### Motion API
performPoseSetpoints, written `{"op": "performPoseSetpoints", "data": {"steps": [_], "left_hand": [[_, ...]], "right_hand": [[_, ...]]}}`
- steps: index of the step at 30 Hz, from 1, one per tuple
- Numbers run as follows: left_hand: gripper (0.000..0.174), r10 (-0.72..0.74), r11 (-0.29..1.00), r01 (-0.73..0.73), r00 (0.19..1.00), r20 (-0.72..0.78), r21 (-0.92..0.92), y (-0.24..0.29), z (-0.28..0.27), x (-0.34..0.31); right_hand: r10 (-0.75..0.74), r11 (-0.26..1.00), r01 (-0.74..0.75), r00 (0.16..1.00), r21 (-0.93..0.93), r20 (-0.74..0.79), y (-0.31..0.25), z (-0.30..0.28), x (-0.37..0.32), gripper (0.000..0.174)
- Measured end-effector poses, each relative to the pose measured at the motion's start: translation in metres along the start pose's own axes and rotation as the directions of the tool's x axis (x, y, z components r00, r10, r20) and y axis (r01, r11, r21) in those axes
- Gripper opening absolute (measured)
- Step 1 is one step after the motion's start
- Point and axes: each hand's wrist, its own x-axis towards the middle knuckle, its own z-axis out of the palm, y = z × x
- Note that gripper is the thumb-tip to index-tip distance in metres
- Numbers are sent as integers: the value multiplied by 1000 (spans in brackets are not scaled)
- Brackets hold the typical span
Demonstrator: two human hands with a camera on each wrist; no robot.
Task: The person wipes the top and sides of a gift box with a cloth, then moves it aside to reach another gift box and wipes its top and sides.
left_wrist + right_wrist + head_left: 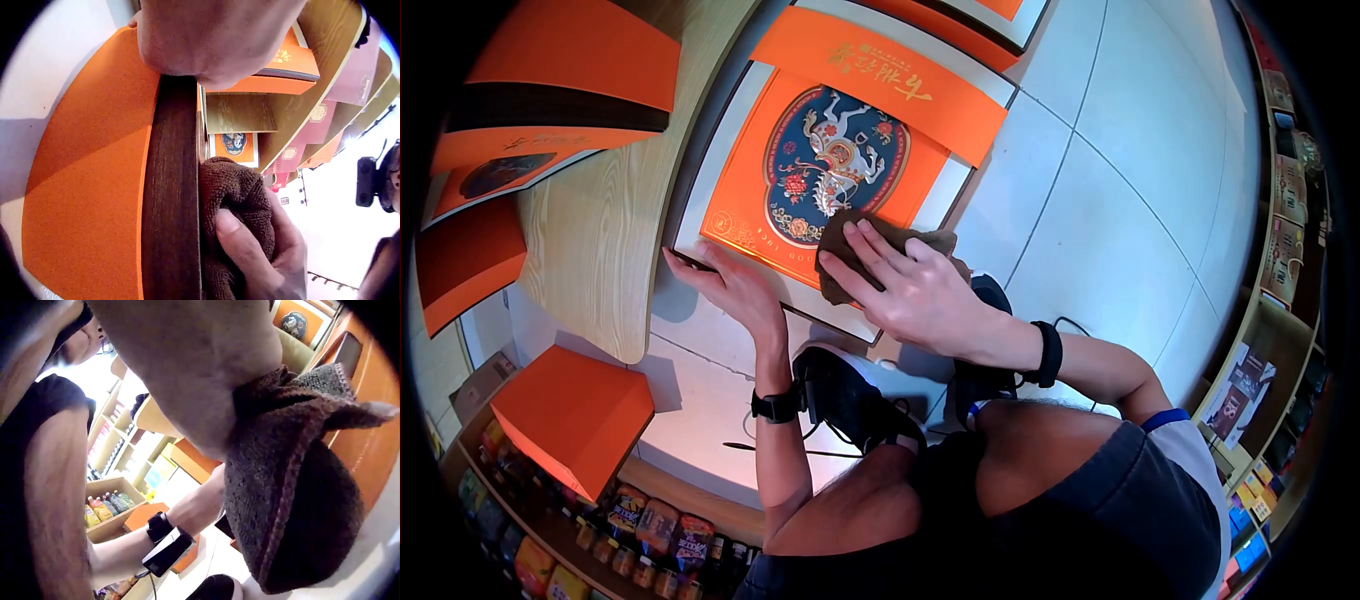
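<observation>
An orange gift box [740, 200] with a dark blue oval panel and a white horse figure lies face up in the head view. A brown cloth [835, 285] is on its near edge, gripped by the right hand [915, 295], fingers spread on top and thumb [231, 225] pressed on the cloth in the left wrist view. The left hand [745, 295] holds the box's near left corner. In the left wrist view the box's dark side band [172, 187] shows beside the left hand [212, 37]. Folds of the cloth [294, 481] hang below the right hand [194, 369] in the right wrist view.
A wooden shelf edge [625, 260] runs along the left, with orange boxes [590, 50] on it. Another orange box [575, 415] stands at lower left above shelved goods [655, 525]. Tiled floor [1120, 190] lies right; the person's shoes [835, 395] are just below the box.
</observation>
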Motion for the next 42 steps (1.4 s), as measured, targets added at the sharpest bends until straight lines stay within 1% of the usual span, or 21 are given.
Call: {"op": "performPoseSetpoints", "data": {"steps": [2,3,10,12,13,15,19,21,22,24,25,29,31,32,34,35,36,38,39,40,42], "left_hand": [[65,0,1000,0,1000,4,-18,3,1,-1],[65,-1,999,1,1000,7,-36,4,1,-1],[64,-26,1000,26,999,-25,0,2,1,1],[64,-40,997,40,999,-1,-72,6,2,-1],[64,-42,997,41,999,-8,-73,6,1,-1],[67,-43,996,42,999,-9,-82,4,1,-1],[66,-33,993,32,999,-6,-110,3,1,0],[66,-29,995,28,1000,-2,-95,1,1,0],[66,-29,995,29,1000,-5,-97,1,2,0],[66,-37,995,36,999,-4,-97,-1,1,1],[66,-37,995,36,999,-9,-98,-2,1,1],[66,-11,998,10,1000,-15,-63,-3,1,1],[66,-15,998,14,1000,-20,-66,-2,1,1],[67,-27,996,26,1000,-14,-83,0,1,1],[68,-39,994,38,999,-9,-100,-2,2,1],[66,-15,998,14,1000,-20,-59,-5,2,2],[65,8,1000,-8,1000,-30,-17,-7,1,2],[65,13,1000,-13,1000,-22,-21,-5,0,1],[65,17,999,-17,1000,-16,-27,-4,-1,0],[65,19,999,-19,1000,-17,-27,-4,-1,0],[65,-5,998,5,1000,-4,-56,-3,-1,0]], "right_hand": [[-41,999,42,999,-19,18,-2,1,0,56],[-62,998,62,998,9,11,-2,0,0,55],[-146,989,145,989,26,36,-5,-1,2,53],[-155,987,153,987,45,49,-4,-3,3,52],[-162,986,160,986,45,50,-4,-4,4,52],[-202,979,198,976,53,87,-4,-6,5,55],[-228,973,224,968,48,104,-1,-10,8,59],[-278,953,256,952,159,129,-2,-13,8,62],[-280,953,259,951,158,129,-3,-13,8,62],[-345,933,319,924,167,162,-8,-10,7,63],[-342,931,316,930,180,136,-7,-6,6,61],[-391,911,363,912,196,128,0,-7,11,60],[-406,888,353,903,294,142,1,-8,13,61],[-408,888,356,902,292,142,5,-10,17,61],[-430,785,278,888,553,164,13,-21,28,63],[-339,779,225,936,585,93,12,-27,32,56],[-340,779,225,936,586,92,12,-33,38,56],[-155,830,147,987,538,-31,19,-44,56,55],[-96,862,108,994,496,-51,22,-50,65,55],[-12,889,31,999,456,-45,22,-56,76,54],[40,943,47,967,330,-252,26,-52,96,51]]}}
